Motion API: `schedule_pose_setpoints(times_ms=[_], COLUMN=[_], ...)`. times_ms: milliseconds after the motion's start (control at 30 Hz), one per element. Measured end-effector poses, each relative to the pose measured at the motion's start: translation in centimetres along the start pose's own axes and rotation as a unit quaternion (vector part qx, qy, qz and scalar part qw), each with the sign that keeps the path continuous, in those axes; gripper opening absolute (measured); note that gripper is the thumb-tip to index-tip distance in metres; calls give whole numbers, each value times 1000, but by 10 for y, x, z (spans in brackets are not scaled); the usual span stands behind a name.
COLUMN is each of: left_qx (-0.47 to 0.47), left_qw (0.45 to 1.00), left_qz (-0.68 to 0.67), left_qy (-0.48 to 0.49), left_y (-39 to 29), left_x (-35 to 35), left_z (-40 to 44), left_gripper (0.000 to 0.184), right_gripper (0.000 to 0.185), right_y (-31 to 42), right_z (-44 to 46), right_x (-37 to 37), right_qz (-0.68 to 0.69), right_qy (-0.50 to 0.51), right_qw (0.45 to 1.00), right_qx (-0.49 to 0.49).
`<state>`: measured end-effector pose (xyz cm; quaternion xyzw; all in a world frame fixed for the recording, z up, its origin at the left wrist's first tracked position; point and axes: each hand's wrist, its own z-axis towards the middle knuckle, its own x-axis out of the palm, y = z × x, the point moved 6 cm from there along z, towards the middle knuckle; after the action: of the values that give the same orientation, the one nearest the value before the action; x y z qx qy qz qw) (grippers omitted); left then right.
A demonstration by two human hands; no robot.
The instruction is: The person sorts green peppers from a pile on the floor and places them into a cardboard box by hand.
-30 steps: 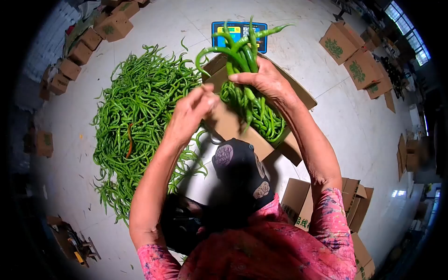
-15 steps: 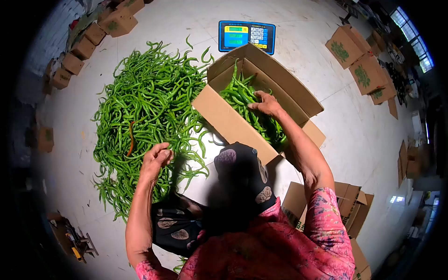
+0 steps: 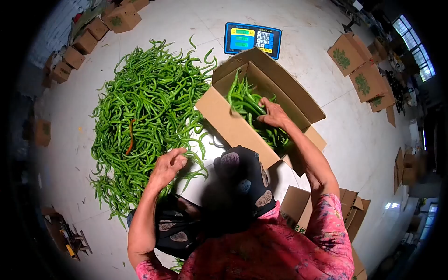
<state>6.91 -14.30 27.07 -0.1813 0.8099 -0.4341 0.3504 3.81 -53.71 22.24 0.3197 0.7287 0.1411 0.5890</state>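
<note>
A large heap of long green peppers (image 3: 144, 102) lies on the floor at the left, with one red pepper (image 3: 131, 136) among them. My left hand (image 3: 169, 167) is over the heap's lower right edge, fingers loosely apart, and holds nothing that I can see. To the right stands an open cardboard box (image 3: 238, 128) with green peppers (image 3: 246, 100) inside. My right hand (image 3: 274, 113) reaches into the box and rests on these peppers, its fingers apart; the fingertips are partly hidden among them.
A blue scale display (image 3: 253, 40) stands behind the box. Flattened cardboard (image 3: 297, 207) lies by my right knee. More boxes (image 3: 122, 17) line the far left, and printed boxes (image 3: 344, 53) stand at the far right. A small stand (image 3: 70, 238) is at the lower left.
The bunch of peppers that my right hand held above the box is now down inside it, and that hand has loosened. My left hand has moved from beside the box down to the heap.
</note>
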Motion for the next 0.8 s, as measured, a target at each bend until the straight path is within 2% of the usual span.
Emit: schedule_pose_setpoints(times_ms=[67, 100, 133, 200, 267, 300, 400, 467, 533, 600, 700, 800], left_qx=[-5, -9, -13, -3, -1, 8, 20, 21, -6, -2, 14, 56], left_qw=[1000, 1000, 999, 999, 999, 999, 999, 1000, 999, 998, 998, 994], left_qz=[16, 25, 35, 36, 38, 35, 38, 12, 48, 53, 64, 89], left_qy=[6, 9, 13, 18, 15, 13, 7, 8, 13, 27, 24, 13], left_y=[0, -2, -3, -3, -4, -5, -7, -3, 0, 1, -4, -14], left_x=[0, 0, 0, 3, 6, 7, 7, 8, 8, 8, 7, -3], left_z=[1, 2, 3, 9, 12, 12, 13, 11, 8, 8, 4, -4], left_gripper=[41, 41, 41, 40, 40, 40, 39, 39, 40, 40, 36, 34], right_gripper=[48, 47, 45, 49, 56, 59, 54, 49, 49, 47, 56, 68], right_y=[-12, -18, -20, -26, -25, -23, -28, -30, 0, 18, -31, -17], right_z=[-9, -9, -10, -4, 2, 4, 13, 20, 13, 9, 31, 17], right_x=[-19, -27, -32, -23, -3, 2, 9, 2, -12, -18, 10, 9], right_qz=[35, 48, 1, -23, -36, -10, -16, 14, 30, -10, -73, -88], right_qy=[-79, -162, -241, -204, -199, -200, -254, -297, -276, -340, -296, -268], right_qw=[995, 984, 970, 976, 979, 980, 967, 955, 958, 933, 952, 957], right_qx=[58, 58, 42, 75, 1, 2, 26, -15, -68, -113, -16, 64])
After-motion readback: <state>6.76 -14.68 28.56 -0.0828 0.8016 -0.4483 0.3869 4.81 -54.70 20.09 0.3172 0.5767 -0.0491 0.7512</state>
